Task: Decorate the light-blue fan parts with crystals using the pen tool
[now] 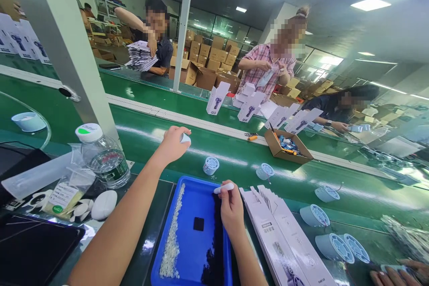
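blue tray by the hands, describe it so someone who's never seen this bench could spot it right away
Start at the long green conveyor belt running across the picture. On its near side, at the bottom middle, lies the blue tray, a shallow plastic rectangle under the right hand. It alone is bright blue, with a strip of small pale beads down its left side and a small black square in the middle.

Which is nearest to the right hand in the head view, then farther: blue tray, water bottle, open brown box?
From the right hand:
1. Blue tray, directly under it.
2. Open brown box, ahead on the right.
3. Water bottle, far left.
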`<state>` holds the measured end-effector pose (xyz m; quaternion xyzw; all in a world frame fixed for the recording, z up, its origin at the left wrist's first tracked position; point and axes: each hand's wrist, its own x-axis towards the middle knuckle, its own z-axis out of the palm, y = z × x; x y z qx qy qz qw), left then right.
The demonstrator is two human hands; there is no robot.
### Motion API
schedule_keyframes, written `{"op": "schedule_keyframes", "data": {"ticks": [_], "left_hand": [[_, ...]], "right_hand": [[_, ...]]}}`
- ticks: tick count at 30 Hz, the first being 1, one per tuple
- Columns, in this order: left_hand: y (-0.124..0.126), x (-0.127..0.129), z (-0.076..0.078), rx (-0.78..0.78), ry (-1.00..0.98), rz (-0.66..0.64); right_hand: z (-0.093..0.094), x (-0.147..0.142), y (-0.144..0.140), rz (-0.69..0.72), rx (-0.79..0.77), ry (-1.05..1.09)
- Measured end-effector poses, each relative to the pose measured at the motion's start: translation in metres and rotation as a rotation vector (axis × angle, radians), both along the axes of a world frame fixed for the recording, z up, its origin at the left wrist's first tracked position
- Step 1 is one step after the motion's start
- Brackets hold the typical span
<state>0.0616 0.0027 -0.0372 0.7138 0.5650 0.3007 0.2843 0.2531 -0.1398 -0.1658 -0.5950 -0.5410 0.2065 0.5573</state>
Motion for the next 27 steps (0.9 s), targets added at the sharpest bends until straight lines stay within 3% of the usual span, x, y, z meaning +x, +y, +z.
{"op": "schedule_keyframes", "data": {"ticks": [11,18,22,27], "left_hand": [[0.000,0.003,-0.001,0.057,-0.049,0.016],[0.000,0.005,0.001,-0.034,-0.345,0.128],[0.000,0.009,0.002,-0.209,-0.586,-0.037],[-0.008,0.023,0.007,-0.311,-0.613,-0.147]], "right_hand": [[0.013,-0.007,-0.009,0.203,-0.060,-0.037],[0.020,-0.014,-0.011,0.188,-0.028,-0.074],[0.028,-0.022,-0.022,0.189,0.011,-0.072],[0.027,-0.045,-0.036,0.213,0.008,-0.087]]}}
